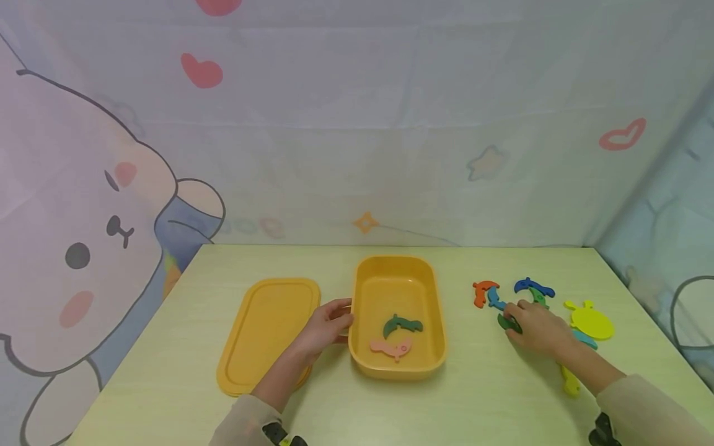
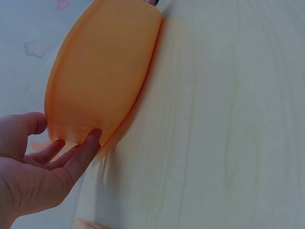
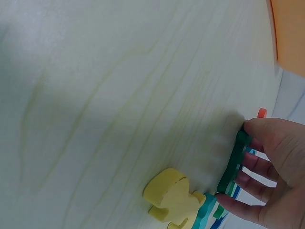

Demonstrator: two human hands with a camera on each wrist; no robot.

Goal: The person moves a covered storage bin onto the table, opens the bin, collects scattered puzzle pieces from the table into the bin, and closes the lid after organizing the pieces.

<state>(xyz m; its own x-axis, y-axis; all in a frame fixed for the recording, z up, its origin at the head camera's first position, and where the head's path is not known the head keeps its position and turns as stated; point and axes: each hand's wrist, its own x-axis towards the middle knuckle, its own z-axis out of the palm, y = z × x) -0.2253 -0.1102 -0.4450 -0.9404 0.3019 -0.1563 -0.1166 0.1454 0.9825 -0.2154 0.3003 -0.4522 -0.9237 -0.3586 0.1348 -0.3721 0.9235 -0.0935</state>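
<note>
A yellow plastic box (image 1: pixel 398 368) stands on the table, with a green animal-shaped piece (image 1: pixel 393 323) and a pink animal-shaped piece (image 1: pixel 392 349) inside. My left hand (image 1: pixel 329 322) touches the box's left side, its thumb at the rim and its fingers spread along the outer wall (image 2: pixel 95 62). On the right, my right hand (image 1: pixel 537 328) pinches a dark green toy piece (image 3: pixel 234 160) between thumb and fingers, at table level. Part of that piece hides behind the hand in the head view. Blue (image 1: pixel 494 298) and orange (image 1: pixel 484 292) pieces lie just beyond the fingers.
Left of the box lies a flat yellow lid (image 1: pixel 268 328), partly covered by my left forearm. More pieces surround the right hand: dark blue (image 1: pixel 533 287), lighter green (image 1: pixel 539 297), a round yellow one (image 1: pixel 592 324), teal (image 1: pixel 586 339) and another yellow one (image 1: pixel 571 383). A printed cloth (image 1: pixel 334 155) hangs behind the table.
</note>
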